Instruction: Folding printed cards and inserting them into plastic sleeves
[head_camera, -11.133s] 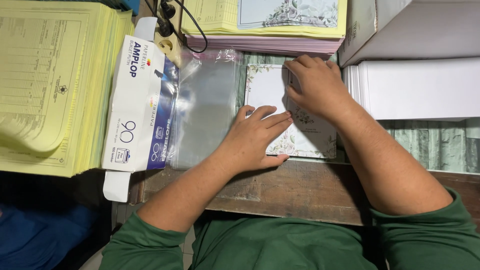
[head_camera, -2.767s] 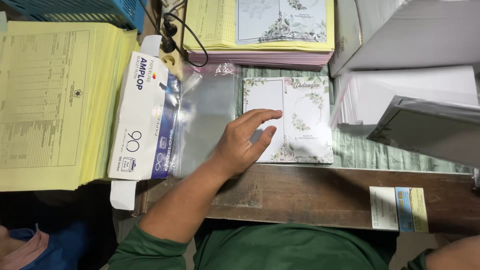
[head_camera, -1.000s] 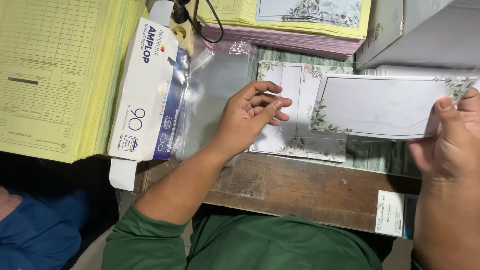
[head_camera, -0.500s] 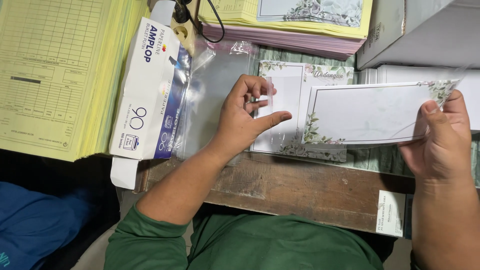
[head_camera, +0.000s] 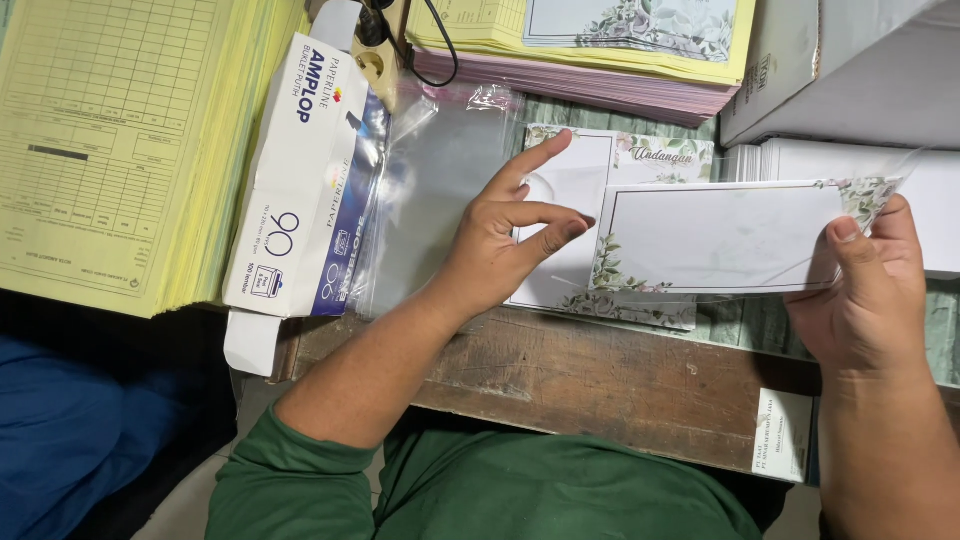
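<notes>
Head view: right hand (head_camera: 865, 300) grips floral card (head_camera: 720, 238); left hand (head_camera: 505, 245), fingers spread, beside it.

Worn wooden bench (head_camera: 600, 380), scratched edge, just below the grip. Green patterned cloth (head_camera: 760, 335) covers its top. Dark floor (head_camera: 190, 500) lower left. Even light.

I see my right hand (head_camera: 865, 300) pinching a floral-bordered card (head_camera: 725, 238), seemingly inside a clear sleeve. My left hand (head_camera: 505, 245) rests, fingers spread, on the flat card (head_camera: 570, 190) beside clear plastic bags (head_camera: 435, 190) and an envelope box (head_camera: 305, 180).
</notes>
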